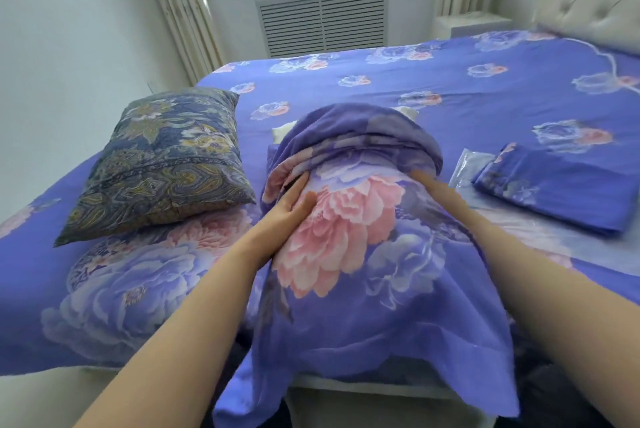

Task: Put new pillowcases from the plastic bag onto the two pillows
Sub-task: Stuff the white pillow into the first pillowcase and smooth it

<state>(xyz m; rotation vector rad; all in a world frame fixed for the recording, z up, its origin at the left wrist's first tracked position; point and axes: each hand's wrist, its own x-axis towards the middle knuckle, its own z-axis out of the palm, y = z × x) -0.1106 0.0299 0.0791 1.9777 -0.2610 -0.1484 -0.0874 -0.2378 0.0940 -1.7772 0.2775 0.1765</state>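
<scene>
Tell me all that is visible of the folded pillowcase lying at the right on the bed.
The folded pillowcase is blue-violet cloth with a faint flower print near its left end. It lies flat, folded into a neat rectangle, partly on a clear plastic bag on the bed. Neither hand touches it.

Two pillows: one patterned pillow [156, 164] lying bare on the bed [450, 81], and one white pillow [282, 131] mostly covered. Two pillowcases: one bunched pillowcase [349, 220] over the white pillow, one folded pillowcase [557, 185]. One plastic bag [467, 168], as far as shows. Two hands: left hand [287, 206], right hand [429, 182].
</scene>
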